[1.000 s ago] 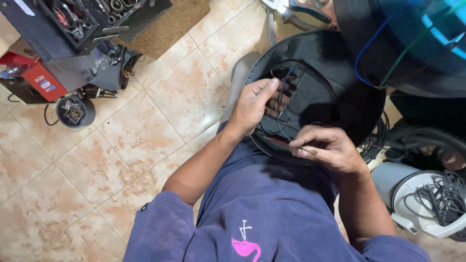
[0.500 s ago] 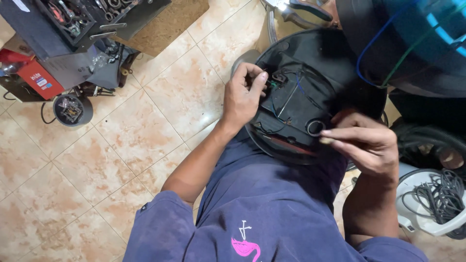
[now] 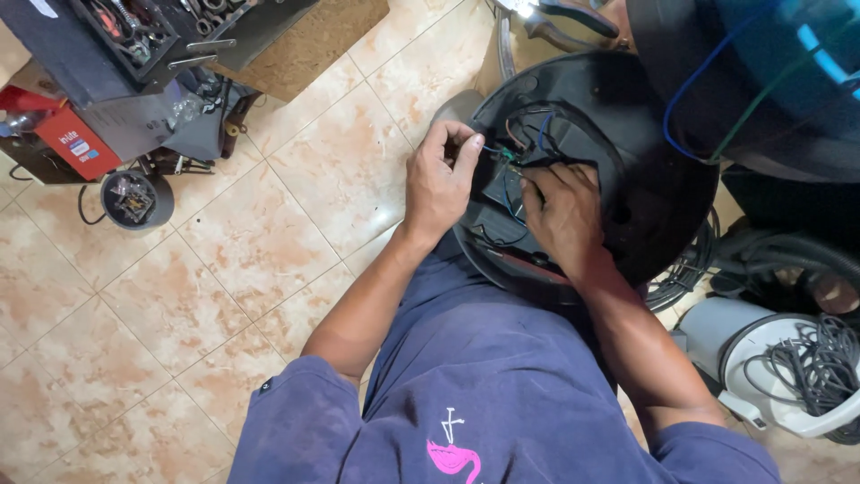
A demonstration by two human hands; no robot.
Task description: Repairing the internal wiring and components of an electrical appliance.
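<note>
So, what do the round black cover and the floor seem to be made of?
The round black cover looks like moulded plastic with a matt, dusty finish: smooth curved rim, dull sheen. The floor looks like glazed ceramic tile, beige with reddish mottling: square joints show. Both are judged by look only.

Soft, even daylight, faint shadows on the tiled floor, sharp focus, slight wide-angle stretch at the edges.

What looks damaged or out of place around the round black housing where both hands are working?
The round black housing lies open, with loose coloured wires exposed. The left hand pinches them; the right hand presses beside. A coil of dark cable sits tangled in the white casing. No breakage is visible.
</note>
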